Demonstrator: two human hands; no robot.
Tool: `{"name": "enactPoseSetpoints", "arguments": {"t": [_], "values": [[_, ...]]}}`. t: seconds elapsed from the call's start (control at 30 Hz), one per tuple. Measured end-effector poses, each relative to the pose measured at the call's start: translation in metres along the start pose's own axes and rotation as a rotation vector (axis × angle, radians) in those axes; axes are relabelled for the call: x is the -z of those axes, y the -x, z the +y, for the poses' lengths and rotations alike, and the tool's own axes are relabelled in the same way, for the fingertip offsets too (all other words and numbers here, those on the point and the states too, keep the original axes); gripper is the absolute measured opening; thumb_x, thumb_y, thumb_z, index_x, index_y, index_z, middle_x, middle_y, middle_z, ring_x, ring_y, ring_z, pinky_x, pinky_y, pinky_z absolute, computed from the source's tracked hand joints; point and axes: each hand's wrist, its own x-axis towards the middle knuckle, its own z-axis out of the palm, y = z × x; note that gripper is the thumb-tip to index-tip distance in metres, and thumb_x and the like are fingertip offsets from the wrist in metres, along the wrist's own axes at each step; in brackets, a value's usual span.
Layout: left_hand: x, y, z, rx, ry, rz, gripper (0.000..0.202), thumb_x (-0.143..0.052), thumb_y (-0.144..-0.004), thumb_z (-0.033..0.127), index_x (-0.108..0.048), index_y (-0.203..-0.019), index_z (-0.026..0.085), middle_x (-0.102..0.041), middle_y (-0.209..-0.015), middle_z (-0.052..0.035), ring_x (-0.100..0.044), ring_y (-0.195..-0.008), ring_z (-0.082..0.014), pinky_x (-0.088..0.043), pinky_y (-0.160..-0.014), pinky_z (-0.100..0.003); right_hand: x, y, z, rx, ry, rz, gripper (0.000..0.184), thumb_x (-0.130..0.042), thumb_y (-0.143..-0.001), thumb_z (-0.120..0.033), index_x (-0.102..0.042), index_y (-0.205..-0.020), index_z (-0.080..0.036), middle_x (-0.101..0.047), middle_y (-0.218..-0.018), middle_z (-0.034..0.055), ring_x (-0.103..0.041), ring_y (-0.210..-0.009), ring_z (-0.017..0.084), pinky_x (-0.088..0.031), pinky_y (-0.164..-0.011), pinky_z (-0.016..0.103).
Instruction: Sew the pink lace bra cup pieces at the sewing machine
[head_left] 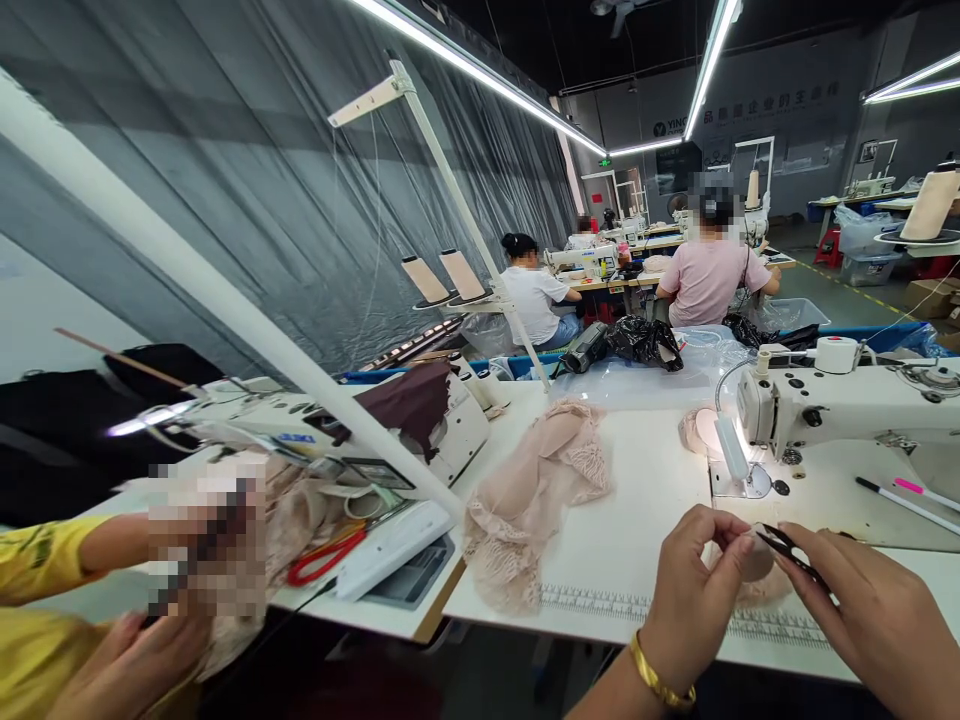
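At the front edge of the sewing table, my left hand (697, 570), with a gold bracelet at its wrist, pinches a piece of beige fabric (759, 565) between thumb and fingers. My right hand (862, 590) is closed around black thread snips (791, 550), whose tip meets the fabric by my left fingertips. Part of the fabric hangs behind my hands, so its full shape is hidden. Beyond them stands a white sewing machine (847, 400) with its lamp lit. A beige lace bra piece (532, 490) lies on the table to the left of my hands.
A printed ruler strip (592, 600) runs along the table's front edge. Two pens (907, 505) lie at right. On the left, a co-worker's yellow sleeve (52, 560) reaches toward beige lace by red-handled scissors (326, 556). A slanted white pole (225, 270) crosses the left side.
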Motion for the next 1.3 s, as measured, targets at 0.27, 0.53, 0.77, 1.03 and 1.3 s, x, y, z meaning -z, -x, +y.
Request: {"name": "enactPoseSetpoints", "arguments": {"t": [0.27,0.53,0.77,1.03,1.3], "values": [[-0.002,0.001,-0.003,0.012,0.010,-0.007,0.014,-0.068,-0.095,0.031,-0.074,-0.094,0.018,-0.072,-0.092,-0.0056,-0.067,-0.088,-0.0200,-0.053,-0.084,-0.032,0.005,-0.004,-0.001,0.096,0.089,0.008,0.025,-0.056,-0.112,-0.023,-0.064,-0.135,-0.020,-0.079,-0.094,0.0049,-0.072,-0.073,0.017,-0.051,-0.071,0.027],[-0.002,0.000,-0.005,0.145,0.114,-0.063,0.022,-0.071,-0.091,0.037,-0.074,-0.091,0.015,-0.071,-0.088,-0.0071,-0.062,-0.085,-0.0200,-0.050,-0.081,-0.033,0.002,-0.002,-0.002,0.185,0.142,0.014,0.026,-0.058,-0.110,-0.013,-0.062,-0.135,-0.009,-0.076,-0.090,0.0087,-0.070,-0.072,0.019,-0.046,-0.074,0.034],[-0.011,0.004,-0.004,0.132,0.106,-0.167,0.014,-0.072,-0.085,0.029,-0.073,-0.080,0.016,-0.070,-0.084,-0.0060,-0.061,-0.079,-0.0178,-0.048,-0.075,-0.029,0.006,-0.005,-0.002,0.122,0.071,0.029,0.034,-0.058,-0.108,-0.012,-0.058,-0.143,-0.014,-0.075,-0.087,0.0060,-0.070,-0.072,0.018,-0.052,-0.073,0.031],[0.002,-0.006,-0.001,0.273,0.227,-0.100,0.025,-0.078,-0.084,0.040,-0.073,-0.083,0.016,-0.067,-0.079,-0.0040,-0.058,-0.076,-0.0161,-0.048,-0.076,-0.029,0.005,-0.007,0.002,-0.119,-0.154,-0.136,0.035,-0.060,-0.107,-0.048,-0.058,-0.135,-0.027,-0.074,-0.082,-0.0003,-0.065,-0.054,0.015,-0.055,-0.050,0.025],[0.010,-0.002,0.003,0.125,0.023,-0.083,0.016,-0.071,-0.086,0.032,-0.072,-0.080,0.016,-0.070,-0.082,-0.0059,-0.061,-0.081,-0.0188,-0.048,-0.080,-0.031,0.008,-0.017,0.025,-0.129,-0.156,-0.152,0.008,-0.052,-0.107,-0.027,-0.060,-0.103,-0.027,-0.071,-0.076,-0.0030,-0.065,-0.057,0.014,-0.052,-0.053,0.022]]}}
